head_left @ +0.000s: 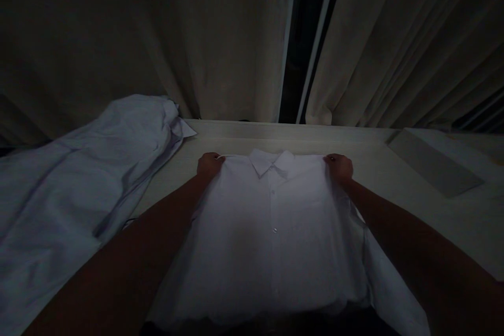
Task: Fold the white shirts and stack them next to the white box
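Observation:
A white button-up shirt (244, 220) is stretched out between my two hands, its front facing up and the collar at the far end. My left hand (209, 164) grips the left shoulder with fingers closed on the cloth. At the opposite shoulder, my right hand (339, 166) is closed on the fabric in the same way. The collar is folded down, and a row of buttons runs down the middle. Part of a sleeve hangs below my right forearm. The shirt's lower end runs into dark shadow near my body.
A heap of white cloth (79, 163) lies on the left. A pale box-like object (437, 163) rests on the light surface (366, 152) to the right. Beige curtains (236, 37) hang behind, with a dark gap between them. The scene is dim.

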Demonstrator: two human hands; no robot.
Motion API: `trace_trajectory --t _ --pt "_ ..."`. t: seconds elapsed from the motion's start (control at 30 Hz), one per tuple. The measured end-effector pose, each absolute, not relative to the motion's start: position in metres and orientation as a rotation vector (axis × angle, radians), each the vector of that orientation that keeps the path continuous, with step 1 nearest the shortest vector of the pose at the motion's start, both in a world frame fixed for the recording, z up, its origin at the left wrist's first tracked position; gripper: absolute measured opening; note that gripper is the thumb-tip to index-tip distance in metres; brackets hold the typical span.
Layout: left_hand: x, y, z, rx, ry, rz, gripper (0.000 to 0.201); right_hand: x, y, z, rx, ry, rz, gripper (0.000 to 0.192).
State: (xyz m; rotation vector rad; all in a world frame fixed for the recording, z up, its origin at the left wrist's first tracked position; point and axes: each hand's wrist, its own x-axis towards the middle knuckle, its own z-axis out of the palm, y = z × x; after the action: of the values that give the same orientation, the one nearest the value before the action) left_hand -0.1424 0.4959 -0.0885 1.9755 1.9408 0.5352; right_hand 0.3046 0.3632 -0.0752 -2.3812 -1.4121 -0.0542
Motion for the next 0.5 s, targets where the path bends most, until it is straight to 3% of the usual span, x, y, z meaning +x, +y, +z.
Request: trace_trajectory --t 0.13,0.27,0.5 --pt "-0.148 0.481 -0.077 2.105 1.873 0.411 0.039 0.279 0.35 -0.056 -2.418 -1.48 -0.044 0.037" --pt "-0.159 0.442 -0.063 2.185 1.832 0.369 0.057 0.213 0.301 -0.061 -2.137 -1.949 -0.106 0.038" --pt "-0.246 0.27 -0.057 2.087 1.997 0.601 0.042 0.086 0.201 -0.099 -1.666 -2.183 0.087 0.028"
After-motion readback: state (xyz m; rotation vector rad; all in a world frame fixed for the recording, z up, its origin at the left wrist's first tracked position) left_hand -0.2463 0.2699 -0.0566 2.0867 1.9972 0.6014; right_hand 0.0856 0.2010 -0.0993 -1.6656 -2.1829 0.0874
